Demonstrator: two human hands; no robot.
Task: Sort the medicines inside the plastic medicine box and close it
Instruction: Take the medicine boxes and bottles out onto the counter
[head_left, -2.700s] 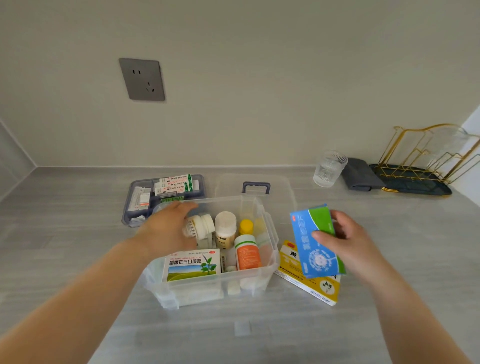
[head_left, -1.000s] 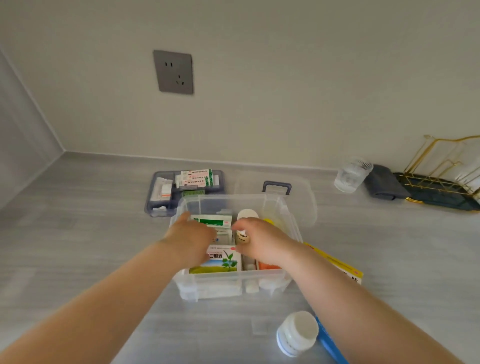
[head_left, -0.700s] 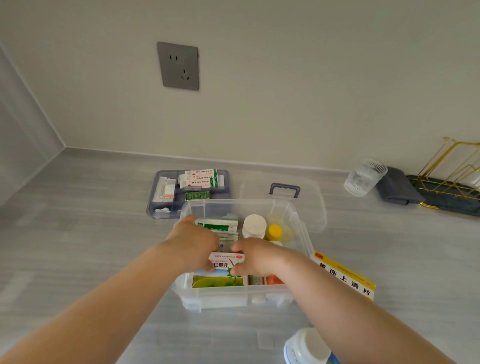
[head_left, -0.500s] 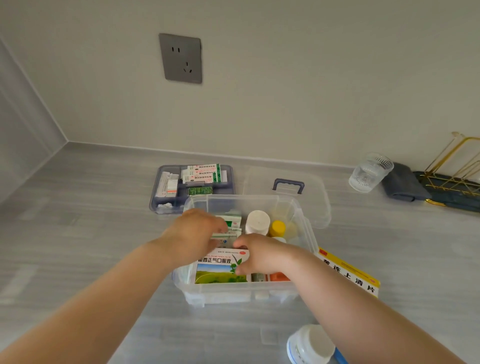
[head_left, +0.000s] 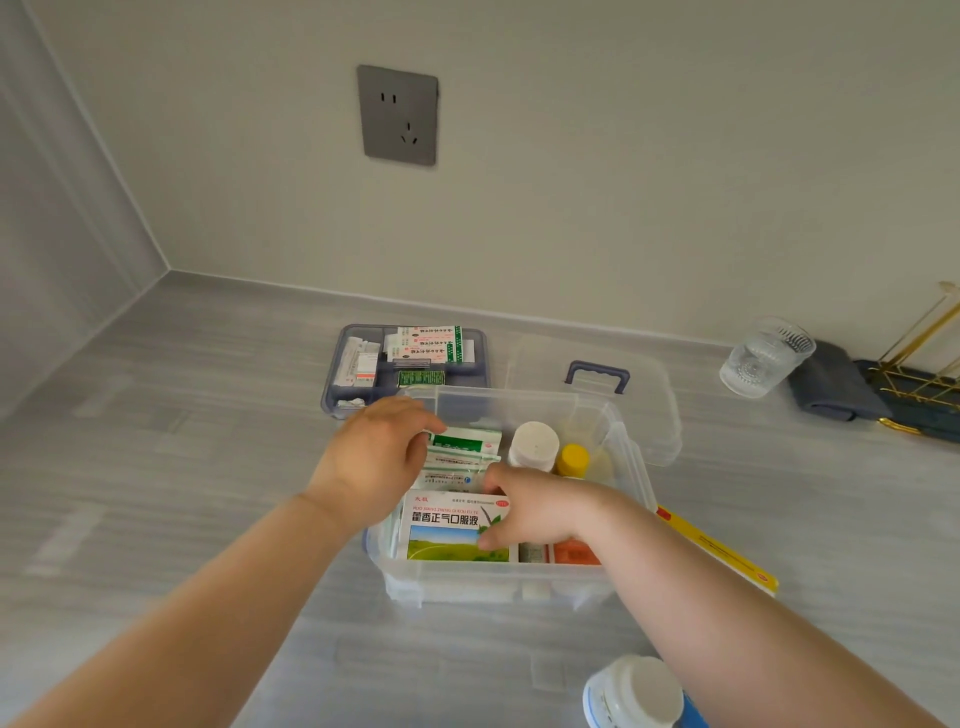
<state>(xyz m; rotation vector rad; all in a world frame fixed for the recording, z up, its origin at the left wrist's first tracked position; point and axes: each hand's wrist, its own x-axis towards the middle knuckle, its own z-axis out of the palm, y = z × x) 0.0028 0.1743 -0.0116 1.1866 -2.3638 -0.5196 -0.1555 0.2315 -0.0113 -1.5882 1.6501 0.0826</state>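
The clear plastic medicine box (head_left: 498, 584) stands open at the middle of the counter. My left hand (head_left: 374, 462) is inside at its left, fingers curled around the end of the green-and-white packs (head_left: 465, 446). My right hand (head_left: 537, 512) pinches the right edge of a white carton with a green landscape picture (head_left: 444, 530), which lies against the front wall. A white-capped bottle (head_left: 534, 444) and a yellow-capped bottle (head_left: 573, 460) stand at the back right. An orange pack (head_left: 574, 552) shows under my right wrist.
The clear lid with a blue handle (head_left: 597, 375) lies behind the box, beside a blue-grey tray (head_left: 337, 395) of sachets. A yellow carton (head_left: 727, 558) lies right of the box. A white bottle (head_left: 634, 693) is near the front edge. A glass (head_left: 763, 356), grey cloth (head_left: 831, 384) and gold rack (head_left: 924, 374) are far right.
The blue box left my right hand and a white bottle came out onto the counter. Both hands moved into the box; the landscape carton now faces up at the front.
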